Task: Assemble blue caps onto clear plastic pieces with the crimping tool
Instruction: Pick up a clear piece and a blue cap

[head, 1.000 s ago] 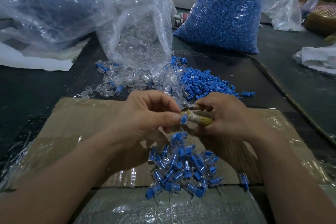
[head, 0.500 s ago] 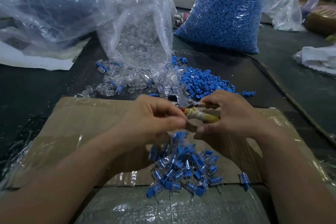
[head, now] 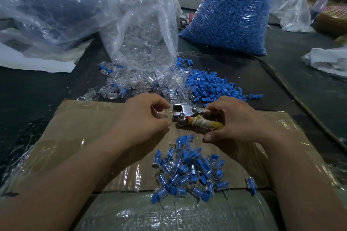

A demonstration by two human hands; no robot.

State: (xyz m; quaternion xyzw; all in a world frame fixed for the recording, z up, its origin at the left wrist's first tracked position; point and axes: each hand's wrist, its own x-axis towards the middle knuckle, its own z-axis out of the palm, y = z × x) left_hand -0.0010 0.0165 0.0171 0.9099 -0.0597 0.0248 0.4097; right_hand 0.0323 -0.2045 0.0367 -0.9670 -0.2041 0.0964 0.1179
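Note:
My right hand (head: 236,120) grips the crimping tool (head: 202,124) by its handles, which are wrapped in yellowish tape. Its metal jaws (head: 180,113) point left and stand empty. My left hand (head: 142,118) hovers just left of the jaws with thumb and fingers loosely curled and apart; I see nothing in them. A blurred capped piece (head: 185,139) lies below the tool, at the top of a pile of assembled blue-capped pieces (head: 187,172) on the cardboard (head: 75,127). Loose clear pieces (head: 142,84) and loose blue caps (head: 212,86) lie beyond the tool.
An open bag of clear pieces (head: 144,33) and a full bag of blue caps (head: 231,15) stand behind. A big crumpled plastic bag (head: 52,5) fills the far left. One capped piece (head: 251,184) lies apart at the right. White cloth (head: 328,60) sits at the far right.
My left hand let go of the blue-capped piece it pinched at the tool, and its fingers spread. The tool's jaws came into plain view as both hands shifted slightly away from me.

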